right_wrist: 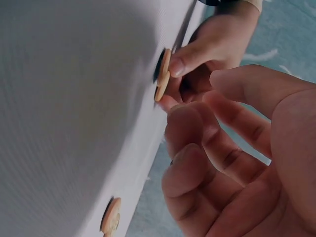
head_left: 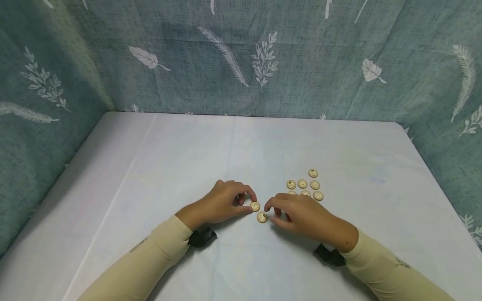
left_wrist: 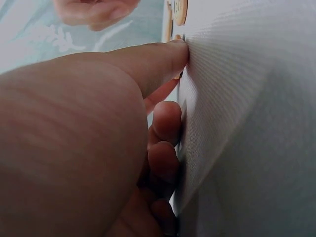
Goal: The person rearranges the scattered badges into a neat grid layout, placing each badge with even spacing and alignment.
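Observation:
My left hand (head_left: 226, 202) pinches a small round wooden disc (head_left: 255, 206) flat on the table, thumb on one edge and index finger on the other. Just in front of it lies a second wooden disc (head_left: 262, 217) with a dark mark on its face. In the right wrist view this disc (right_wrist: 165, 64) and the pinched one (right_wrist: 161, 90) appear nearly edge-on, close together. My right hand (head_left: 297, 211) hovers to the right of both, its fingers loosely bent and thumb apart. Nothing shows between its fingertips in the right wrist view.
Several similar discs (head_left: 302, 184) lie in loose rows behind my right hand, which partly covers the nearest row. The white-clothed table (head_left: 180, 146) meets a green leaf-patterned curtain (head_left: 180, 92) at its back and sides. Black straps (head_left: 202, 237) circle both wrists.

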`<state>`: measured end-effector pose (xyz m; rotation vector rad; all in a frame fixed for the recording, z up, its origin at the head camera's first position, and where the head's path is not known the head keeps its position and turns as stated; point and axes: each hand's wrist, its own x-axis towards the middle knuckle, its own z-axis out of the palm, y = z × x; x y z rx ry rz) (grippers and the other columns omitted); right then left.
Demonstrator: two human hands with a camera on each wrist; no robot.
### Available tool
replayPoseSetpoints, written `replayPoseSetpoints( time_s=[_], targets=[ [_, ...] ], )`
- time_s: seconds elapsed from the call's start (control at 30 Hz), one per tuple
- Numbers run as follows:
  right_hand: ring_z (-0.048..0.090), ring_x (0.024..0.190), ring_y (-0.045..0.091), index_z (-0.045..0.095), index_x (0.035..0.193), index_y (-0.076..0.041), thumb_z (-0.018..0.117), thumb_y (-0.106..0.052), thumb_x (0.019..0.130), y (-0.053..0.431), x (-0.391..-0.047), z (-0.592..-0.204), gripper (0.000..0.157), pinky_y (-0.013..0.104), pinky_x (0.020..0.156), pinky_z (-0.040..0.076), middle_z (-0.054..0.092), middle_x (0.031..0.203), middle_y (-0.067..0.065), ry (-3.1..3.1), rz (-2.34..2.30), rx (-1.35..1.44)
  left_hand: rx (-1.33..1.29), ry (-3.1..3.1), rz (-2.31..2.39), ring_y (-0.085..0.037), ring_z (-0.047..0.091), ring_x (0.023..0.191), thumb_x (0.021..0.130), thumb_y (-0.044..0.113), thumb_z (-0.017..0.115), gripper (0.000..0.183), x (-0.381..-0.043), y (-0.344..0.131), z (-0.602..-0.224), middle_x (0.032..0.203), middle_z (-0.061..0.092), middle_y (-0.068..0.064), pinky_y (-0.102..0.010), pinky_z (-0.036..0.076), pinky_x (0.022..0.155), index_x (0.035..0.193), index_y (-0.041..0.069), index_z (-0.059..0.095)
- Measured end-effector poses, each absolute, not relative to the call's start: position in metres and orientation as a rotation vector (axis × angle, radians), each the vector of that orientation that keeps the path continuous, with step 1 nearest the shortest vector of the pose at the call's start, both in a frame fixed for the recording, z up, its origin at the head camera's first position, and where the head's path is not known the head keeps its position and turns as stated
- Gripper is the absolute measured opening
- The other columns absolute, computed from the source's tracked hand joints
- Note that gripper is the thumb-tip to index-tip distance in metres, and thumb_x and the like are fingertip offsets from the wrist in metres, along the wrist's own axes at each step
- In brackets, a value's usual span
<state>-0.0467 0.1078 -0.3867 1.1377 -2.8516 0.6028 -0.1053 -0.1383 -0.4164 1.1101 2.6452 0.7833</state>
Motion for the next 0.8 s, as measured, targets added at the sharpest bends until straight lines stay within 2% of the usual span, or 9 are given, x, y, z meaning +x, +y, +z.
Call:
replayPoseSetpoints(
  time_s=[0.33,0.8],
  targets=[
    [0.050,0.063,-0.004,0.071,0.104,-0.017,0.075,-0.015,0.087,0.1037,-0.0450,-0.3954,0.017,0.014,0.059,0.042,0.061,0.083,-0.009,-2.833,0.598,1.182,1.109,2.640,0.786,-0.003,0.047,0.075,0.090,0.034,0.075,0.015,-0.1056,-0.1389,-0.4188,0.075,0.052,0.017,-0.036,0.030,0.080,0.102,0.032,0.067],
    [0.056,0.067,-0.001,0.071,0.114,-0.018,0.074,-0.016,0.089,0.1024,-0.0447,-0.3973,0.026,0.016,0.063,0.046,0.063,0.086,-0.008,-2.904,0.592,1.204,1.098,2.623,0.795,-0.004,0.048,0.075,0.090,0.035,0.075,0.015,-0.1052,-0.1384,-0.4164,0.076,0.052,0.017,-0.038,0.030,0.081,0.102,0.032,0.067]
  ],
)
